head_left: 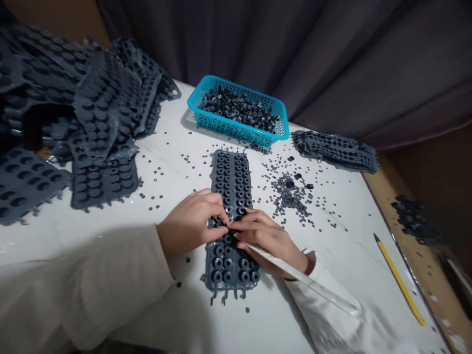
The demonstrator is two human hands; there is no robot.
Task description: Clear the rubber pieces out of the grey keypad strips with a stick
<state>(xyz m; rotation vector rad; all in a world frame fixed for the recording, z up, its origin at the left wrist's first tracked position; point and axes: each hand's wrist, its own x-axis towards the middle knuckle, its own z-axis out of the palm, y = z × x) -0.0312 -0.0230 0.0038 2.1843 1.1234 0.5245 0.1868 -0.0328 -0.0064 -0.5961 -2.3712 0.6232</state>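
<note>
A dark grey moulded rubber sheet (232,172) lies lengthwise before me, covered in rows of ring-shaped bushings, with ragged flash along its edges. My left hand (197,219) is closed in a pinch over the sheet's middle, thumb and forefinger around the raised bushings there; the exact spot between the fingertips is hidden. My right hand (265,238) grips a long, slim white tool (306,280), whose back end points towards my right sleeve. Its tip is at the sheet, close to my left fingertips, and partly covered by my fingers.
A blue plastic basket (239,129) full of loose bushings stands at the back. Large piles of moulded sheets (106,98) fill the left side. Stacked sheets (335,150) lie back right. Small black discs (289,194) are scattered about. A yellow-handled tool (400,280) lies near the right edge.
</note>
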